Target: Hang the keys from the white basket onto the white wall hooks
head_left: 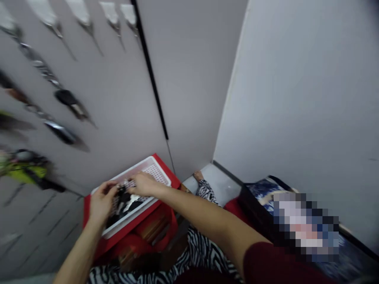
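A white plastic basket (154,172) with a perforated floor sits tilted on a red bag (174,177). Both of my hands are inside it. My left hand (102,199) reaches over the left side, fingers bent together around a small dark and shiny thing (121,189). From the other side my right hand (143,184) meets it, its fingers curled close to the same thing. Blur and the fingers hide what exactly they grip. Under the hands lie black and silvery small things (130,203), their kind unclear.
On the grey panel at left, white hooks (111,14) hang in a row. Several key rings hang there, one with a black-headed key (69,100). A pale wall (290,86) rises at right. A blue patterned bag (263,193) stands below it. A bare foot (198,175) rests on the floor.
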